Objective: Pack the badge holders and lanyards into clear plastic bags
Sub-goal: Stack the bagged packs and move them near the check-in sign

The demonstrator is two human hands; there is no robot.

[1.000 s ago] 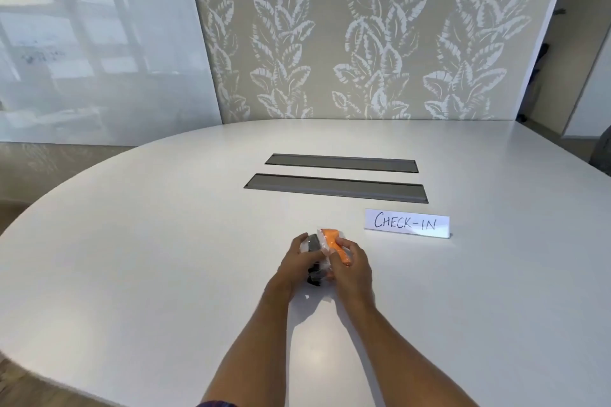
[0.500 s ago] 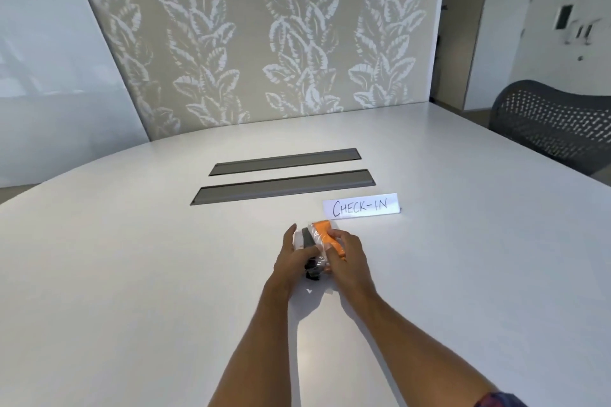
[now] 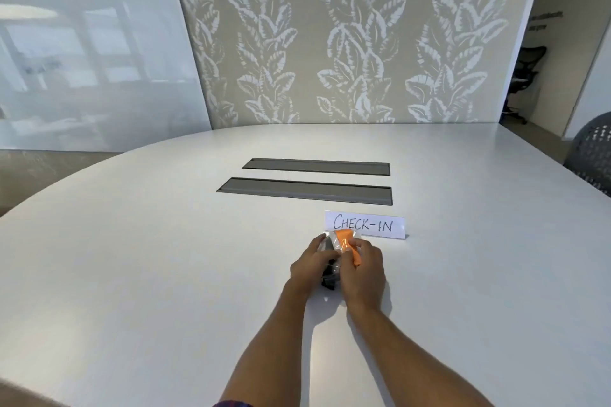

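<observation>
meeting room, leaf-pattern wallpaper [image 3: 357,43] on the back wall, a glossy whiteboard [image 3: 96,69] leaning or mounted at left with window reflections in it. big white rounded table [image 3: 132,258] fills most of the view. two dark grey cable slots [image 3: 307,190] sit side by side in the tabletop, far one parallel to the near one. just in front of the near slot, toward the right, a white card sign [image 3: 365,225] stands upright, handwritten "check-in". grey mesh chair [image 3: 591,158] at the right edge behind the table, another dark office chair [image 3: 525,76] seen through the doorway further back. both bare forearms reach in from the bottom, hands meeting near table centre, just in front of the sign. left hand [image 3: 312,266] has its fingers curled round a clear plastic bag [image 3: 330,239] from the left side, thumb across the top. right hand [image 3: 363,269] pinches an orange lanyard [image 3: 347,246] with fingers curled over it, at the bag's right side (can't tell if the lanyard is fully inside the plastic or partly out). something black [image 3: 329,281] shows between the two hands, low down, touching the table, too hidden to tell what it is. the bag bundle rests on or just above the table, its far end nearly touching the sign's lower left corner. a bit of dark patterned sleeve [image 3: 231,404] at the bottom edge.
</observation>
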